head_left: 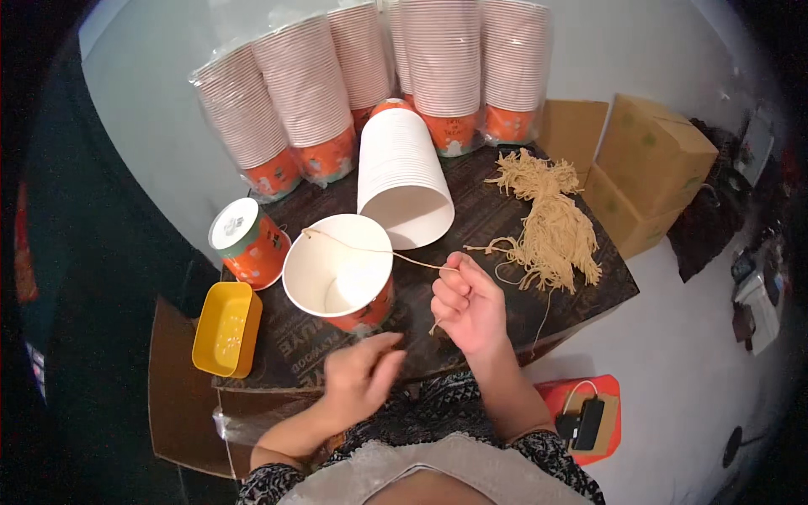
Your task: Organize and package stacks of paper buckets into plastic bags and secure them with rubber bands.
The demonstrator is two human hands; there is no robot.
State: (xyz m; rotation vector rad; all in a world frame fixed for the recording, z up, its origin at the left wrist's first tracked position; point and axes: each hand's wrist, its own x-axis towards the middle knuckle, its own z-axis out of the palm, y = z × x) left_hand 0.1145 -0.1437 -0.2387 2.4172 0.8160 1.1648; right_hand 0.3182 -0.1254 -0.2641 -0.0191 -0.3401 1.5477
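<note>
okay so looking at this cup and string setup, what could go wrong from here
The right hand pulls a string tied at the rim of the open cup; the cup lies tilted, so a hard tug might roll it or tear the rim. The left hand is near the cup's base, and whether it steadies it is unclear. The loose string pile close by could snag the working string.

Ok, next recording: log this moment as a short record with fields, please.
setting: dark printed board used as a worktop
left hand: at the base of an open paper cup
right hand: pinching a tan string that runs across the cup's rim
nearby: string bundle, loose cup stack, wrapped cup stacks, yellow tray
</note>
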